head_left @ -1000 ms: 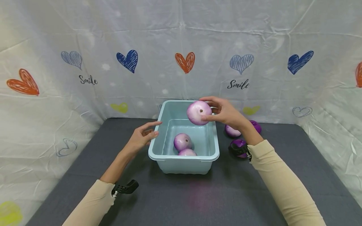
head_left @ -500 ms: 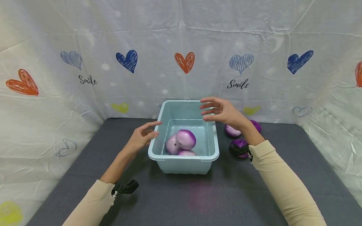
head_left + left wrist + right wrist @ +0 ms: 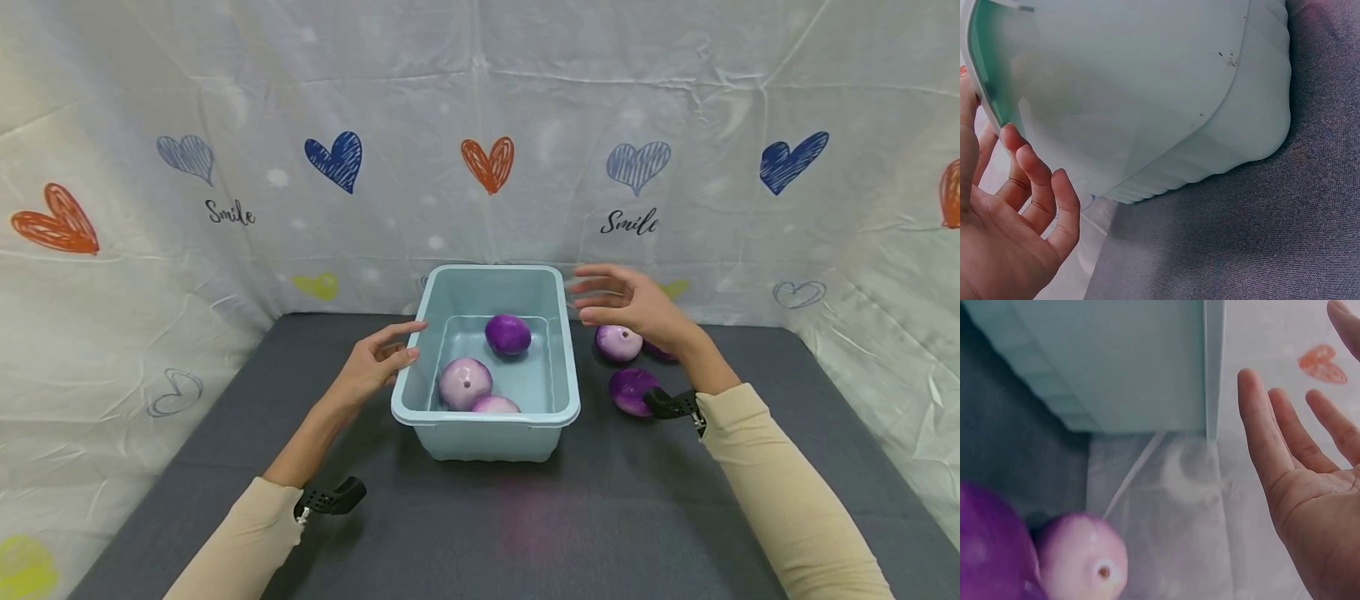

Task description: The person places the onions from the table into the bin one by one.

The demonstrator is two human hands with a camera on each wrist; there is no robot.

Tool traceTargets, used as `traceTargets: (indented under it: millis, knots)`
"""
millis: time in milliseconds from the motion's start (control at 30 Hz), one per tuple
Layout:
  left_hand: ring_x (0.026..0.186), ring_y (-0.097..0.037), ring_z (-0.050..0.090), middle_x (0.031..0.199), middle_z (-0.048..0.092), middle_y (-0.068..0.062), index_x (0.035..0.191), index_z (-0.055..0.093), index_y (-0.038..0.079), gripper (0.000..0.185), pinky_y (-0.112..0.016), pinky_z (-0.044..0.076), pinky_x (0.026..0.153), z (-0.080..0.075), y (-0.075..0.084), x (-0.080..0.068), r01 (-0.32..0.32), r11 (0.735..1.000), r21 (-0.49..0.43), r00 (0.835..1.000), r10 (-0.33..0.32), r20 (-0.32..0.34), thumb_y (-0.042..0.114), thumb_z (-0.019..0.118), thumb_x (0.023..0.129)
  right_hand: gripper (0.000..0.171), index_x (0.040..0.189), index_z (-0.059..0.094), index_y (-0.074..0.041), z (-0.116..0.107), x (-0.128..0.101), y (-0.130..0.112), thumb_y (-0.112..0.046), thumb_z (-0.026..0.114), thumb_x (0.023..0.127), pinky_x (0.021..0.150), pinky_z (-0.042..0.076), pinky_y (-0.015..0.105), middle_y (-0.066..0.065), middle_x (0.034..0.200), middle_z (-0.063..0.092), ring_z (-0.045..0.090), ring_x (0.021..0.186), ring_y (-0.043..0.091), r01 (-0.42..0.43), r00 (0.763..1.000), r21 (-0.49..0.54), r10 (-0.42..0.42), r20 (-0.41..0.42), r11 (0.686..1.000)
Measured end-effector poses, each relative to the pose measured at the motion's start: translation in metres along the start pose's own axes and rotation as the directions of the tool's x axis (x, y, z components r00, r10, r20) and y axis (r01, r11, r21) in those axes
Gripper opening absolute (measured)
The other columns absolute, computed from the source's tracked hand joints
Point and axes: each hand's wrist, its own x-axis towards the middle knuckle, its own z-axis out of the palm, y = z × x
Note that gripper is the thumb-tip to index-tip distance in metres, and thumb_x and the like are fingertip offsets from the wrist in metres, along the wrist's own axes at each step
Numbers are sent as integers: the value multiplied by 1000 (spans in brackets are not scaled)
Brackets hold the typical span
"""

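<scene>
In the head view, a pale blue plastic bin [image 3: 486, 421] holds 3 purple-and-white onions: one onion [image 3: 508, 334] lies alone towards the back, and a paler onion [image 3: 465, 383] sits against another onion [image 3: 497, 405] near the front wall. My left hand [image 3: 372, 360] touches the bin's left rim, its fingers loosely bent; in the left wrist view several bent fingers [image 3: 1040, 181] stay outside the wall. Past the right rim hovers my right hand [image 3: 630, 302], fingers spread and holding nothing. Beneath it, outside the bin, are a pale onion [image 3: 618, 342] and a darker onion [image 3: 632, 392].
Another purple onion [image 3: 660, 352] is partly hidden behind the right forearm. A dark grey cloth [image 3: 465, 533] covers the table. Close behind the bin hangs a white curtain [image 3: 420, 217] printed with hearts. Each wrist wears a black camera strap [image 3: 330, 498].
My right hand let an onion go into the bin, then moved right past the rim. That onion landed on the others and rolled towards the back. The left hand stayed at the rim.
</scene>
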Motion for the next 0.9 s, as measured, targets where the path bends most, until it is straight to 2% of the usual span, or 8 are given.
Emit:
traceTargets:
  millis: [167,367,500,600,733,900]
  knots:
    - [77,-20,50,67,45,-3,147,56,12,46,-32,45,64,-1,0,0,-9,1000,-23,1000,10,16,21,65,103,57,147,50,-4,-13,-12,4,1,71,95,92,52,44,23,138,55,58,122,36,-26,999,-27,25,-45,999]
    - [72,-19,46,65,41,-1,147,56,12,46,-32,43,63,-1,1,0,-9,999,-32,1000,9,18,21,65,103,56,148,49,-4,-25,-24,6,-2,71,96,89,53,45,20,138,55,56,124,40,-60,995,-78,54,-79,995]
    - [79,-18,52,71,47,-4,147,55,11,47,-33,47,67,0,1,0,-3,999,-38,1000,4,19,21,65,103,55,147,50,-4,-31,-32,9,-2,70,96,88,54,42,20,139,55,53,126,43,-80,993,-92,71,-97,993]
    - [77,-17,52,70,47,-5,147,54,9,47,-33,47,67,-1,0,1,-5,999,-36,1000,6,17,20,64,103,54,147,49,-3,-36,-39,13,-2,69,97,90,53,40,21,139,54,55,125,40,-85,993,-100,75,-96,991]
    - [69,-15,46,66,41,-5,147,54,8,47,-32,43,63,-1,0,0,-14,999,-32,1000,15,17,20,64,103,55,148,47,-1,-40,-49,20,-2,69,98,91,52,39,23,140,52,55,125,40,-91,992,-99,82,-93,991]
    - [60,-13,37,64,36,0,147,55,10,46,-30,39,59,-1,-1,0,-29,999,-31,999,30,22,20,64,103,56,146,46,5,-44,-64,32,-3,70,97,91,52,36,32,141,48,51,127,45,-98,990,-132,84,-111,986]
